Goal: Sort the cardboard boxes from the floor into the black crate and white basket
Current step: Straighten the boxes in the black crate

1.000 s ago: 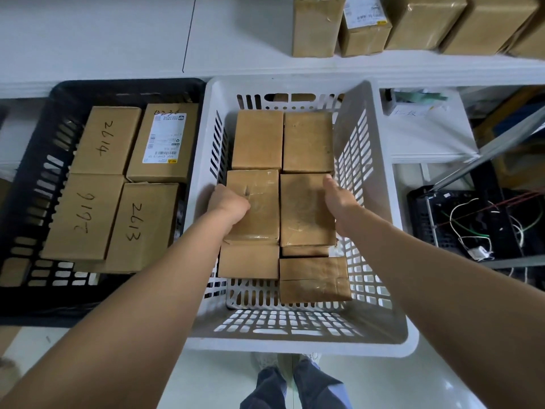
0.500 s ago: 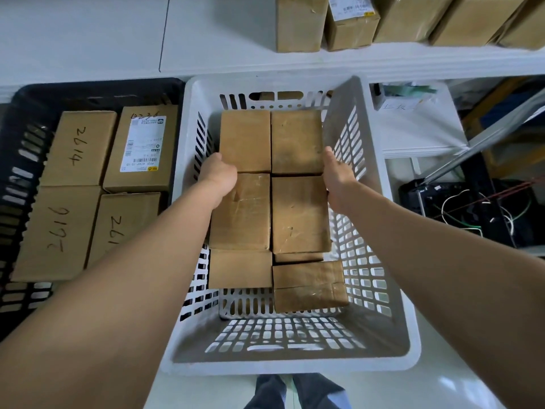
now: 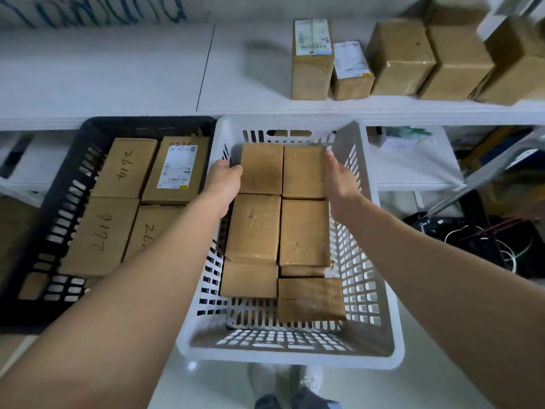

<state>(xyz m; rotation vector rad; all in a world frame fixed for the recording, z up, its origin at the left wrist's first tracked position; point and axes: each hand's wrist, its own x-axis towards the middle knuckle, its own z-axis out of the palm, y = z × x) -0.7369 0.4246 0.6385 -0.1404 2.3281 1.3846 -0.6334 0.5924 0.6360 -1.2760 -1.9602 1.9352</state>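
The white basket (image 3: pixel 292 357) holds several brown cardboard boxes, some stacked. My left hand (image 3: pixel 224 181) grips the left edge of the far left box (image 3: pixel 262 169), with its fingers curled down between that box and the basket wall. Flat against the right side of the far right box (image 3: pixel 303 172) lies my right hand (image 3: pixel 339 178), fingers fairly straight. The two far boxes sit side by side between my hands. To the left, the black crate (image 3: pixel 73 149) holds several larger boxes, some with handwritten numbers and one with a white label (image 3: pixel 180 166).
A white shelf (image 3: pixel 118 78) runs above both containers and carries several taped boxes (image 3: pixel 309 60) at the right. A dark bin with loose cables (image 3: pixel 486 243) stands right of the basket. My shoes (image 3: pixel 292 382) are on the pale floor below the basket.
Both hands have moved from the sides of the middle pair of boxes to the sides of the far pair. The view has tilted up and shows more of the shelf.
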